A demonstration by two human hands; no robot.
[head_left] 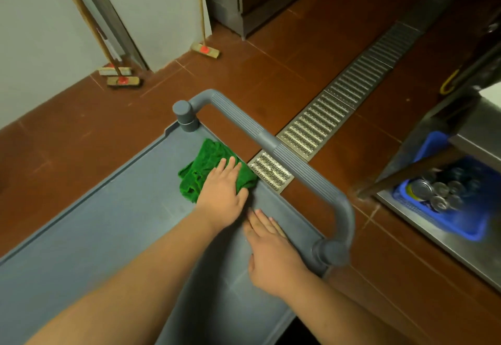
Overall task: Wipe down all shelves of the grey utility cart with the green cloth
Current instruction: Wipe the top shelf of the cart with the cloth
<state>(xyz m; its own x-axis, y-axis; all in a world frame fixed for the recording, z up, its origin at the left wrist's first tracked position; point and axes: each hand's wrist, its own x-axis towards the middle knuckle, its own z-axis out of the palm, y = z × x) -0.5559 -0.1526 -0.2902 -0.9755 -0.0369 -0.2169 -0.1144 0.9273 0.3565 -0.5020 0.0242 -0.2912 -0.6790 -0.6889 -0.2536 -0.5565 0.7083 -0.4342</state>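
Straight fingers (230,164) of the left hand (221,190) press flat on 1 green cloth (202,167), gripping nothing. The cloth lies bunched on the cart's top shelf (108,225), in the far corner under the handle (273,149). The right hand (271,255) rests flat just behind, fingers extended, farther from the cloth. 2 hands, 1 cloth.
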